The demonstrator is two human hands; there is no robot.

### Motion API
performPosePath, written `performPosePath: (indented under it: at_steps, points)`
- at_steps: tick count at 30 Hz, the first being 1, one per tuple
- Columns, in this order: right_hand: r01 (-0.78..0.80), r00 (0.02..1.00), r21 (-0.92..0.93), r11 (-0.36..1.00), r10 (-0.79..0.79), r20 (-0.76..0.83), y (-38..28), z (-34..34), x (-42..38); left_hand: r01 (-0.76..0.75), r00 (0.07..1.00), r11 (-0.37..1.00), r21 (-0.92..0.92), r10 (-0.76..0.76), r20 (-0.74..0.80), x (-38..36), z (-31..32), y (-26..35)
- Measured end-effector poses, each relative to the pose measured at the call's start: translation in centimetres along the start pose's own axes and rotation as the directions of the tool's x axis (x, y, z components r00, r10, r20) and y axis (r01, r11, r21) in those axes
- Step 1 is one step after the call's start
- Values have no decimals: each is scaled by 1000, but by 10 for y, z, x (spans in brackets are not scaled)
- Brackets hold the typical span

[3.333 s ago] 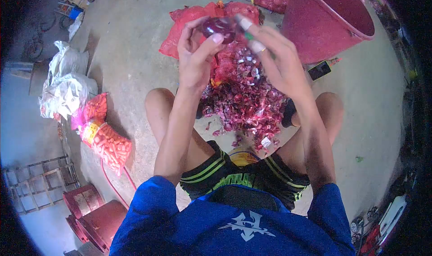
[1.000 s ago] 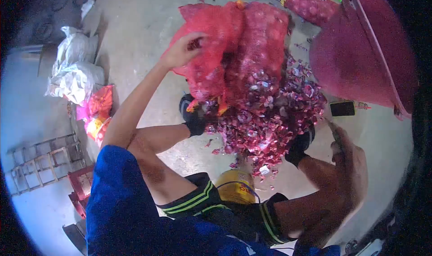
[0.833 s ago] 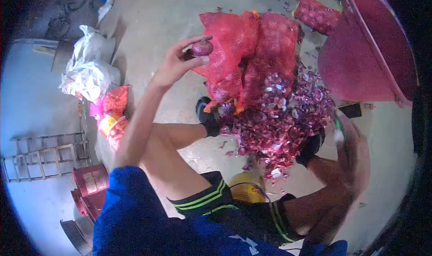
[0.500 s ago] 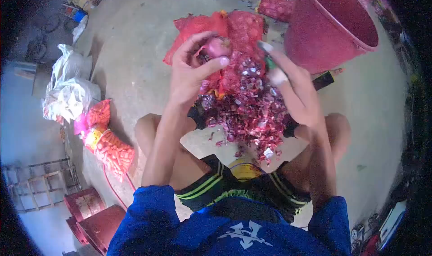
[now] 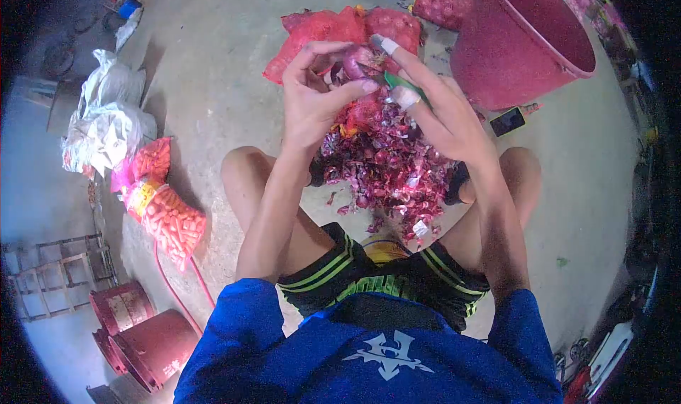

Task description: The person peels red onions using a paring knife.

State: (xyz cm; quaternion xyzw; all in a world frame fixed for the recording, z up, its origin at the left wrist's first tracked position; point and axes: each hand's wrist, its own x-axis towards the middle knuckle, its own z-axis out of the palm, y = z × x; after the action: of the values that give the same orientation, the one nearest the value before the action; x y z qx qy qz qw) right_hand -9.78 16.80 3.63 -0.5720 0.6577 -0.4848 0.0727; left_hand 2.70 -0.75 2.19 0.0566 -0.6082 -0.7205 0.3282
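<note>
My left hand [image 5: 316, 95] holds a red onion [image 5: 360, 62] between thumb and fingers, above the floor in front of me. My right hand [image 5: 443, 113] is closed on a small green-handled tool [image 5: 401, 83], its tip right by the onion. White wraps cover the thumb and a fingertip of that hand. Below both hands a pile of purple onion skins [image 5: 390, 170] lies between my feet. Red mesh bags [image 5: 326, 35] of onions lie just beyond the pile, partly hidden by my left hand.
A large red tub [image 5: 496, 63] stands at the upper right, with a phone [image 5: 508, 122] on the floor beside it. Another onion bag [image 5: 440, 8] lies by the tub. White sacks [image 5: 110, 127] and a bag of carrots [image 5: 167, 219] are at left. Red containers [image 5: 152, 347] stand lower left.
My right hand has moved left, bringing the green tool against or close to the onion. My left hand still holds the onion, now slightly further right. The camera view has shifted a little.
</note>
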Motion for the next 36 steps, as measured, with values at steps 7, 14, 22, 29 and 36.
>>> performPosePath:
  at_steps: [7,14,22,29,36]
  points:
    - [20,1000,-73,997,-21,-16,8,2,-5,-30,999,995,99,31,-13,6,-2,1]
    - [20,999,-79,997,-23,-40,21,3,-7,-26,995,992,120,14,96,16,-11,-11]
    - [-49,997,-34,998,51,62,20,-20,-18,84,988,996,25,-87,129,17,11,-9]
    - [-16,999,-72,997,19,36,26,-20,-20,129,972,992,9,-128,199,22,11,-10]
    - [-28,1000,-65,997,28,-7,24,-26,-20,-61,983,975,215,21,185,22,19,-17]
